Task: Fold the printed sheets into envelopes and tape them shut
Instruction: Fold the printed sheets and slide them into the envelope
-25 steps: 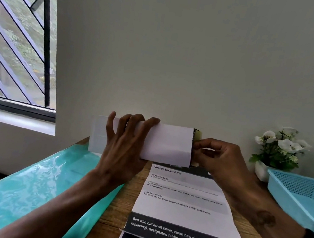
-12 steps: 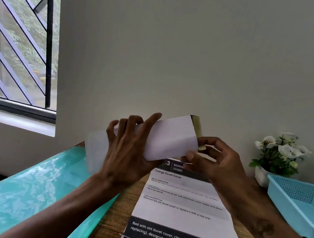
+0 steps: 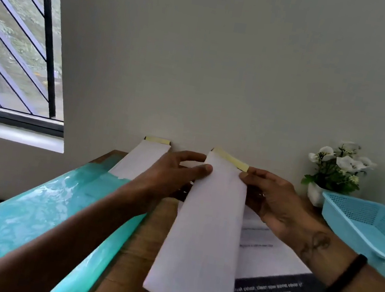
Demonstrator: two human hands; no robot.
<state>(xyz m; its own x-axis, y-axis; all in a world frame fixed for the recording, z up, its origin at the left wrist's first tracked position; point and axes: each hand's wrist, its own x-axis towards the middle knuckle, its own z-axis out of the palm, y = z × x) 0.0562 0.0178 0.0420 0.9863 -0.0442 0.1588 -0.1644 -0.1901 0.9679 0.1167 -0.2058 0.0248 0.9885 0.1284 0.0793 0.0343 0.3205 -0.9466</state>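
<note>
From the head camera we see a folded white envelope (image 3: 208, 229) held lengthwise above the wooden table (image 3: 133, 257), its far end edged with a strip of yellowish tape (image 3: 231, 159). Our left hand (image 3: 171, 175) pinches that far end on the left edge of the envelope, thumb and forefinger closed on the paper; our right hand (image 3: 269, 198) grips the opposite edge, fingers curled against it. A second taped envelope (image 3: 141, 160) lies left of the held envelope, against the wall. Printed sheets (image 3: 273, 280) lie beneath the envelope's right side. Further right sit a blue basket (image 3: 370, 229) and a flower pot (image 3: 334, 168).
</note>
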